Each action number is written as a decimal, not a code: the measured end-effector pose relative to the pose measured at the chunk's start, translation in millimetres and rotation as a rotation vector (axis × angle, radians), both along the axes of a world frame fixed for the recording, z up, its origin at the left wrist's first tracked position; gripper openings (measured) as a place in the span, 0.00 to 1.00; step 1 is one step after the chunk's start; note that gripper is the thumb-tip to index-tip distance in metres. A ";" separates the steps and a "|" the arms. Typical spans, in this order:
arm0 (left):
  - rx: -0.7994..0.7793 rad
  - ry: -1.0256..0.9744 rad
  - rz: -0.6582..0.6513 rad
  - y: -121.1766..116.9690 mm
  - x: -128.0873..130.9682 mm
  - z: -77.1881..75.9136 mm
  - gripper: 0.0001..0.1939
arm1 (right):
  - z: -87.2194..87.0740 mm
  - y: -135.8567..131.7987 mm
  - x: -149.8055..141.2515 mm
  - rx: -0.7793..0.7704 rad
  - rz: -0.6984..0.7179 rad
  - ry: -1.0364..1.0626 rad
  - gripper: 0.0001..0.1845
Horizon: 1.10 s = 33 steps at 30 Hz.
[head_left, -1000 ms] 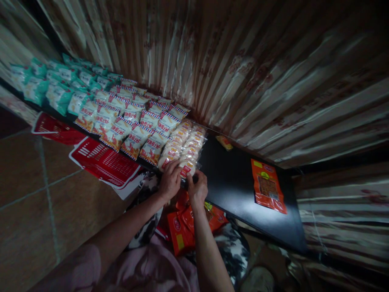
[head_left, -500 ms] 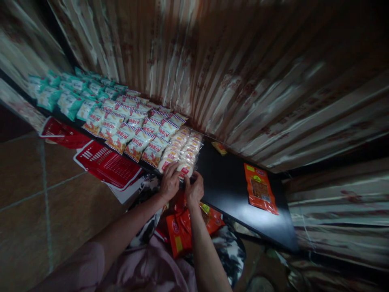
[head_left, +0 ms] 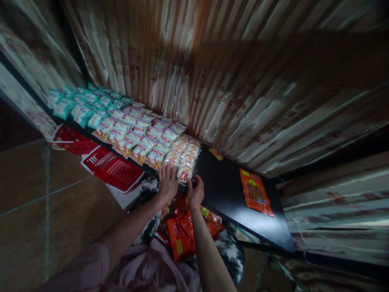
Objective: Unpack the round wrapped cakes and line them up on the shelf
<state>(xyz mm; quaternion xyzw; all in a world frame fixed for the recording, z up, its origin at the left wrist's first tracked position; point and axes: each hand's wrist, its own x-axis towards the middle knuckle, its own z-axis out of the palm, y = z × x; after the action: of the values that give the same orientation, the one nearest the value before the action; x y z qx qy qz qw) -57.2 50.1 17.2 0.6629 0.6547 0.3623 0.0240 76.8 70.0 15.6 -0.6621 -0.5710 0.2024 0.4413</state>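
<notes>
Two rows of clear-wrapped white round crackers (head_left: 184, 174) run front to back across the black shelf. My left hand (head_left: 167, 184) lies with its fingers stretched over the front of the left row, partly hiding it. At the right row's front corner is my right hand (head_left: 196, 192), thumb and fingers apart, touching or very near the wrapper. Beside the crackers, on the left, stand rows of white snack bags (head_left: 142, 148) with striped edges. Below my hands, several orange packets (head_left: 182, 235) rest on my lap, partly hidden by my right forearm.
Teal snack bags (head_left: 80, 111) fill the far left of the black shelf (head_left: 219, 182). On its right lie an orange packet (head_left: 255, 192) and a small yellow packet (head_left: 216, 154). Red baskets (head_left: 114, 168) stand below its front edge. A pleated curtain (head_left: 231, 93) hangs behind.
My left hand has drawn off the front right cracker and now lies flatter on the left row. The right hand has stayed by the front right corner. The view has shifted slightly.
</notes>
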 end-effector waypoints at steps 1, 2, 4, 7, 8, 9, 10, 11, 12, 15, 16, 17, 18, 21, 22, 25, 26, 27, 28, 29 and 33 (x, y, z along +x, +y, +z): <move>0.006 0.012 0.013 1.2 0.9 -1.1 0.32 | -0.1 0.0 1.3 0.025 0.000 0.006 0.30; 0.011 0.024 0.028 2.4 1.6 -2.4 0.33 | -0.3 0.2 2.3 0.056 0.005 -0.001 0.29; 0.012 0.050 0.068 5.0 2.7 -5.6 0.32 | -0.9 1.4 3.1 0.127 0.026 -0.062 0.28; -0.019 0.106 0.114 7.8 2.4 -10.2 0.31 | -1.5 5.7 0.5 0.209 0.056 -0.223 0.27; -0.028 0.123 0.119 8.5 1.9 -11.5 0.30 | -1.4 8.0 -1.2 0.223 0.065 -0.279 0.27; -0.031 0.136 0.117 9.0 1.1 -12.8 0.30 | -1.0 10.8 -3.2 0.228 0.074 -0.330 0.27; -0.029 0.145 0.109 9.6 0.2 -14.1 0.30 | -0.4 14.2 -5.4 0.226 0.081 -0.372 0.28; -0.022 0.149 0.100 10.2 -0.8 -15.4 0.29 | 0.5 17.9 -7.6 0.218 0.087 -0.408 0.28; -0.011 0.149 0.089 10.9 -1.9 -16.8 0.29 | 1.3 22.0 -9.8 0.204 0.092 -0.437 0.29; 0.021 0.137 0.068 13.5 -5.0 -20.8 0.30 | 2.6 34.6 -16.0 0.152 0.105 -0.497 0.29; 0.028 0.134 0.065 14.3 -6.1 -21.8 0.31 | 2.1 38.3 -18.0 0.141 0.114 -0.512 0.29; 0.033 0.133 0.060 15.0 -7.0 -22.5 0.31 | 0.9 41.5 -19.9 0.137 0.128 -0.526 0.29; 0.037 0.135 0.055 15.6 -7.9 -23.0 0.30 | -0.9 44.2 -21.7 0.141 0.143 -0.540 0.29; 0.056 0.140 0.039 16.8 -10.2 -22.8 0.30 | -8.5 49.2 -25.2 0.174 0.188 -0.577 0.28; 0.065 0.140 0.034 17.0 -10.6 -22.3 0.30 | -11.2 50.1 -25.6 0.188 0.194 -0.587 0.28; 0.090 0.133 0.029 17.5 -10.3 -19.8 0.30 | -17.2 52.5 -24.1 0.241 0.205 -0.608 0.27; 0.094 0.130 0.032 17.5 -9.8 -18.7 0.30 | -18.3 53.4 -23.1 0.263 0.222 -0.616 0.26; 0.095 0.126 0.037 17.6 -9.1 -17.7 0.30 | -19.0 54.4 -22.1 0.284 0.245 -0.624 0.26; 0.094 0.120 0.043 17.6 -8.4 -16.8 0.30 | -19.4 55.3 -21.2 0.302 0.269 -0.633 0.25; 0.091 0.116 0.047 17.6 -7.7 -16.1 0.30 | -19.5 56.1 -20.4 0.315 0.287 -0.642 0.25; 0.062 0.111 0.056 18.6 -6.4 -13.8 0.29 | -17.9 56.8 -19.7 0.327 0.282 -0.675 0.24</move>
<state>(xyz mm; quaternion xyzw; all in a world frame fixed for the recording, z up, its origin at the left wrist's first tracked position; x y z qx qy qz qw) -63.6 68.7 3.4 0.6636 0.6620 0.3458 -0.0430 57.1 126.8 -2.3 -0.5275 -0.7937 -0.0616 0.2965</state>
